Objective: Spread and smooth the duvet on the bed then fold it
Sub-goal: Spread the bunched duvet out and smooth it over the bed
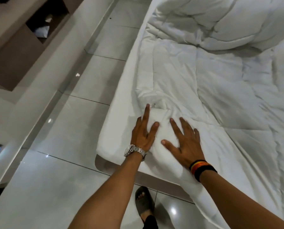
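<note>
A white quilted duvet [220,90] lies over the bed [116,123], flat and creased in the near part, bunched into a thick heap at the far end. Its near left corner is rumpled at the mattress corner. My left hand [143,131], with a metal watch on the wrist, rests flat on that corner with fingers spread. My right hand [185,141], with a striped wristband, presses palm down on the duvet just to the right, fingers apart. Neither hand grips any cloth.
Glossy grey floor tiles [68,123] run along the bed's left side. A white ledge and a brown wall unit with open niches [38,28] stand further left. My foot in a dark sandal [144,200] stands by the bed's corner.
</note>
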Available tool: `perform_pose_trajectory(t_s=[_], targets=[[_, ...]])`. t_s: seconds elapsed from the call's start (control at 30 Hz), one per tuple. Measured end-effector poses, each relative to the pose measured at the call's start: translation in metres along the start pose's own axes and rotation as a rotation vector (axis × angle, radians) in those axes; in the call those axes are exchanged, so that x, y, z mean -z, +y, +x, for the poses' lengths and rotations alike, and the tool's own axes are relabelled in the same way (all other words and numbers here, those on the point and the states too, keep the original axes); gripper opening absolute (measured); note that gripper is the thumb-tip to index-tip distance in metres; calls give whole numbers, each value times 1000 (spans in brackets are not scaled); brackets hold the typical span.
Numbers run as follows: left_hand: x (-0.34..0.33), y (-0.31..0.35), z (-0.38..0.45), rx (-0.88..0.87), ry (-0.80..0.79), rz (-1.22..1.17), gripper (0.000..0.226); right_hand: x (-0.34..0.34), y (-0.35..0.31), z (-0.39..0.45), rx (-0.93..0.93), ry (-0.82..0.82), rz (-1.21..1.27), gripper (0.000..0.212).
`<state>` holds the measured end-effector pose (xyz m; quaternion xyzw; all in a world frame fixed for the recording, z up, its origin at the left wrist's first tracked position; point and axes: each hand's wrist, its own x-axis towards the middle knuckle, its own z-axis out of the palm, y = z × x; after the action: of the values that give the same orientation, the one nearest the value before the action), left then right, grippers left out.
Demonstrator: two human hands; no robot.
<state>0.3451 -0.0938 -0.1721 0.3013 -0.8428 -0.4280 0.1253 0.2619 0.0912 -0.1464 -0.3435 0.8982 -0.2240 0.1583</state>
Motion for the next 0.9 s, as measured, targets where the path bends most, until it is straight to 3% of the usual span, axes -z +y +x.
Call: perform_pose_trajectory(t_s=[0.23,0.43,0.53,0.7,0.8,0.9], targets=[[7,6,-25,53,79,-119,69,-4,-5,-1,-28,-6,-71,88],[45,18,-78,136,10,-75,65,5,-23,-30,-49,-109,-27,92],[77,25,-120,180,-22,10,71,18,-35,-65,-17,-125,5,93],[129,31,-170,157,-69,358,88,23,-43,-141,8,-120,54,94],[144,19,-175,209,-60,457,89,9,-36,-182,-35,-218,31,95],[143,5,-188,284,-2,138,91,-9,-28,-212,-83,-270,62,95]])
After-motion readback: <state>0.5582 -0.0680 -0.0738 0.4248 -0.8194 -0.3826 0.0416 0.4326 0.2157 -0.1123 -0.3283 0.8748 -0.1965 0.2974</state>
